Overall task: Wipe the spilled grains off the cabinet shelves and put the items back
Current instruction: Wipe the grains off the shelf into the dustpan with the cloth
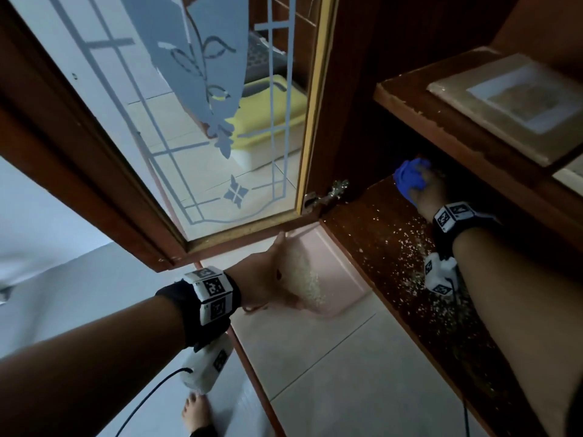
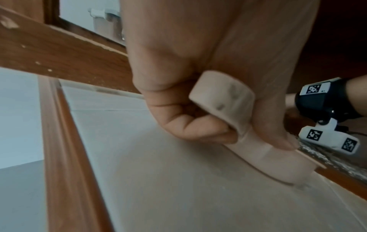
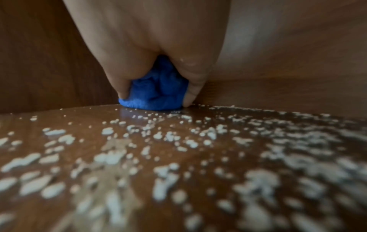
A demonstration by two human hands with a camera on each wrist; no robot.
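White grains [image 1: 407,244] [image 3: 178,141] lie scattered over the dark wooden lower shelf [image 1: 366,212] [image 3: 59,120]. My right hand [image 1: 430,192] [image 3: 158,39] reaches to the shelf's back corner and grips a bunched blue cloth [image 1: 408,178] [image 3: 157,92], pressed down on the wood. My left hand [image 1: 268,275] [image 2: 188,109] curls round the handle [image 2: 224,100] of a pink dustpan [image 1: 337,263], held just below the shelf's front edge. A heap of grains [image 1: 307,279] lies in the pan beside my palm.
The cabinet's glass door [image 1: 189,121] stands open on the left, above my left arm. An upper shelf [image 1: 426,121] carries a flat tan packet [image 1: 511,99]. A yellow bin [image 1: 268,121] shows through the glass. Pale floor tiles [image 1: 331,373] and a bare foot [image 1: 195,411] lie below.
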